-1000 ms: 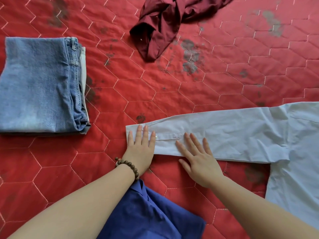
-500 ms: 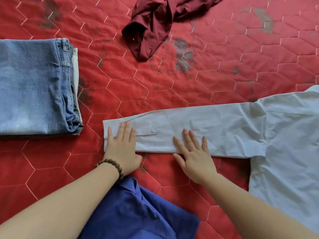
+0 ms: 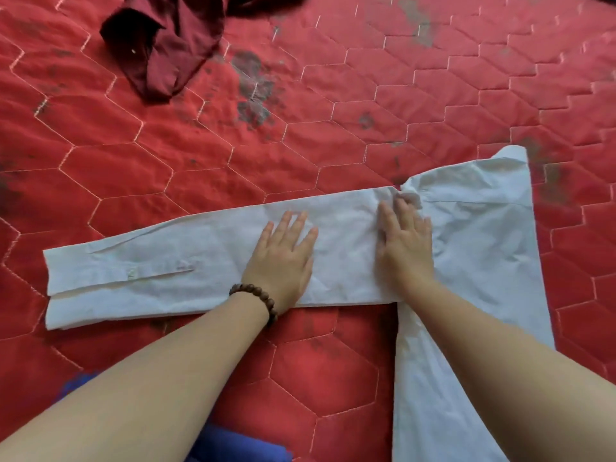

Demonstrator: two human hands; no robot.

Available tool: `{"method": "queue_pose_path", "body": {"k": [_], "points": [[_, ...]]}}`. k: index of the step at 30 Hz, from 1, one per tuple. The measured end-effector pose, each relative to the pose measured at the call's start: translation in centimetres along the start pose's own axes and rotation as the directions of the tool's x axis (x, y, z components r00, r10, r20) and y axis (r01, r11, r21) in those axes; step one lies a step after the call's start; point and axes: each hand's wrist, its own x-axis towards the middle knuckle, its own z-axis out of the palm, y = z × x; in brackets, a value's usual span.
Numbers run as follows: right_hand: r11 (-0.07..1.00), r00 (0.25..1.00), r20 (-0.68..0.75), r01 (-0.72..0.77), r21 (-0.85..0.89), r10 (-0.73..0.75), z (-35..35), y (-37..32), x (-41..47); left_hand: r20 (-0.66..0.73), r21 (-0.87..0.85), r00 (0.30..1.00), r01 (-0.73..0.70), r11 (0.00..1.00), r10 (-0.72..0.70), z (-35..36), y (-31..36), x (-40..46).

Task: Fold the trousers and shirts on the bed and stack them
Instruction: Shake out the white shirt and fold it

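We see the pale blue shirt lying flat on the bed, its sleeve stretched long towards the left, cuff end pointing left and slightly nearer us. The cloth is thin, woven and faintly creased. Our left hand presses the mid-sleeve with fingers straight and slightly spread; our right hand lies flat where sleeve meets body. The red bed cover is quilted in hexagons. A crumpled maroon shirt lies beyond.
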Motion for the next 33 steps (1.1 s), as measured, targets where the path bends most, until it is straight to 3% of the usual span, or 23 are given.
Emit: {"method": "queue_pose_path", "body": {"k": [4, 9, 13, 16, 19, 22, 24, 28, 33], "points": [[0.997, 0.990, 0.132, 0.058, -0.046, -0.052, 0.7, 1.6, 0.4, 0.020, 0.142, 0.993, 0.115, 0.983, -0.119, 1.5, 0.4, -0.9], [0.990, 0.990, 0.092, 0.112, -0.090, -0.104, 1.8, 0.5, 0.5, -0.005, 0.062, 0.997, 0.077, 0.995, -0.077, 0.6, -0.1, -1.0], [0.988, 0.992, 0.049, 0.120, -0.094, -0.116, 2.5, -0.2, 0.1, -0.128, -0.002, 0.957, 0.261, 0.965, -0.259, -0.3, -5.0, -0.9], [0.987, 0.988, 0.053, 0.146, -0.073, -0.142, 2.0, -0.2, -0.1, -0.192, 0.044, 0.926, 0.338, 0.940, -0.324, -1.3, -8.3, -1.0], [0.982, 0.982, -0.061, 0.180, 0.053, -0.177, 0.9, -0.2, 0.1, -0.159, 0.078, 0.950, 0.282, 0.956, -0.267, -2.1, -9.3, -0.9], [0.964, 0.971, -0.217, 0.149, 0.220, -0.101, -0.7, 1.6, 2.7, -0.193, 0.064, 0.964, 0.197, 0.978, -0.182, -2.5, -9.7, -1.0], [0.966, 0.984, -0.167, 0.104, 0.238, -0.065, -1.7, 3.2, 5.3, -0.209, -0.002, 0.963, 0.175, 0.985, -0.171, -2.7, -9.8, -0.8], [0.983, 0.983, -0.014, 0.185, -0.002, -0.185, -3.2, 5.3, 9.6, -0.183, -0.027, 0.969, 0.166, 0.986, -0.168, -2.6, -10.2, 0.1], [0.889, 0.932, 0.148, 0.360, -0.282, -0.331, -5.3, 6.4, 12.4, -0.217, -0.041, 0.971, 0.093, 0.995, -0.100, -2.6, -9.9, 0.4]]}}
